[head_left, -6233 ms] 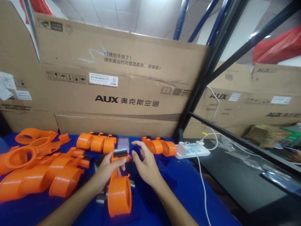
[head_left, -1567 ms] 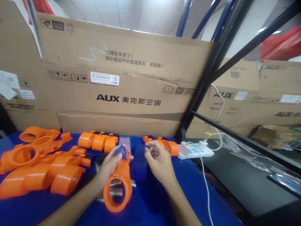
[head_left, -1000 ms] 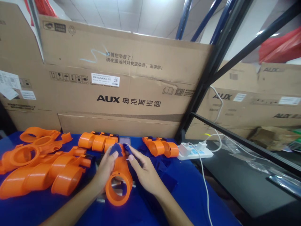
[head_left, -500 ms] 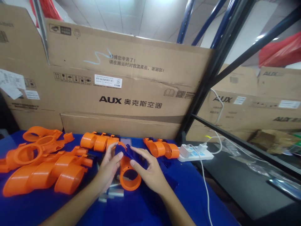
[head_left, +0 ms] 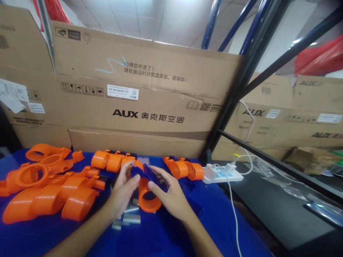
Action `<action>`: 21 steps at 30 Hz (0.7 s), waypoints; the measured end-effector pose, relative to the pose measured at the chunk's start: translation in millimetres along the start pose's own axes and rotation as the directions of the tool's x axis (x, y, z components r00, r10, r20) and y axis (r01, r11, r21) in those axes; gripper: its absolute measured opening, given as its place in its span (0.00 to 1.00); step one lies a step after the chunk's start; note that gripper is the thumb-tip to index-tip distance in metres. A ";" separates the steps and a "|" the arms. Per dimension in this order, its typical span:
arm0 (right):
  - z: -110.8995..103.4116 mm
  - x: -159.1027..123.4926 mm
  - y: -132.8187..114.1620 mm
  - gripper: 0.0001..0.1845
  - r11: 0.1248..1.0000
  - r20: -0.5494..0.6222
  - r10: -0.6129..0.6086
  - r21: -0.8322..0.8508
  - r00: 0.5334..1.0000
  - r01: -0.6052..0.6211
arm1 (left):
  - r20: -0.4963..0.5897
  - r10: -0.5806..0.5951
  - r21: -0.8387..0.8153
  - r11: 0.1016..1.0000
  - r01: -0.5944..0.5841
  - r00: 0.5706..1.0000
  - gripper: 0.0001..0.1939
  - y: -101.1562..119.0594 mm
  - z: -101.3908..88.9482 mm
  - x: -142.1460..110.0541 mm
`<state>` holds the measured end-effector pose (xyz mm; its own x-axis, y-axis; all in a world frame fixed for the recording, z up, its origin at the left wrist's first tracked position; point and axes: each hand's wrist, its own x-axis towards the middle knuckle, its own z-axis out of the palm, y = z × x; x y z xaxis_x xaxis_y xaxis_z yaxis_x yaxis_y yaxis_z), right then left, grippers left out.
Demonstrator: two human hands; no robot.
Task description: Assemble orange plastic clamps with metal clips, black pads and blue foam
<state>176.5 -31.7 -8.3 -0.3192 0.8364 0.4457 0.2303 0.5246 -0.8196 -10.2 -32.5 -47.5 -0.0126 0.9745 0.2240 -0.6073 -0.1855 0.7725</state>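
The orange holder (head_left: 143, 185) sits between the left hand (head_left: 127, 188), which pinches its far end from 9 o'clock, and the right hand (head_left: 170, 195), whose thumb and fingers look closed on the blue piece (head_left: 138, 171) from 3, with the ring (head_left: 150, 207) toward 6. I'd guess it's light, stiff plastic, slick along the ring's curved wall, the blue piece thinner and quicker to bend. The far end, at 12, seems the surer hold.

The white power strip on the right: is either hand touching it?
No: the left hand and right hand are both at the orange ringed part, well left of the power strip.
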 end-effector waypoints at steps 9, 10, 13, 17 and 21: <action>-4.8 -3.2 2.9 0.34 0.939 0.014 -0.198 -0.283 0.980 0.194 | 0.025 0.148 0.079 0.986 -0.150 0.989 0.32 -0.4 -4.3 -4.0; -5.4 -3.8 4.1 0.33 0.903 0.014 -0.248 -0.359 0.969 0.237 | 0.050 0.158 0.108 0.981 -0.163 0.986 0.32 0.0 -4.4 -3.9; -6.7 -5.1 7.3 0.32 0.792 0.061 -0.366 -0.503 0.929 0.346 | 0.039 0.185 0.235 0.953 -0.189 0.982 0.30 -0.1 -5.3 -2.5; -7.8 -5.3 8.8 0.33 0.726 0.114 -0.417 -0.556 0.902 0.405 | -0.050 0.217 0.345 0.920 -0.187 0.975 0.26 -1.6 -8.2 0.2; -6.4 -5.4 8.2 0.34 0.711 0.106 -0.436 -0.568 0.894 0.414 | -0.091 0.222 0.338 0.924 -0.180 0.971 0.26 -1.2 -9.3 1.2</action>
<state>186.1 -31.0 -15.2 -0.4829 0.5022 0.7174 0.5537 0.8097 -0.1942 -16.9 -29.9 -53.7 -0.2191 0.9163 0.3351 -0.2904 -0.3891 0.8742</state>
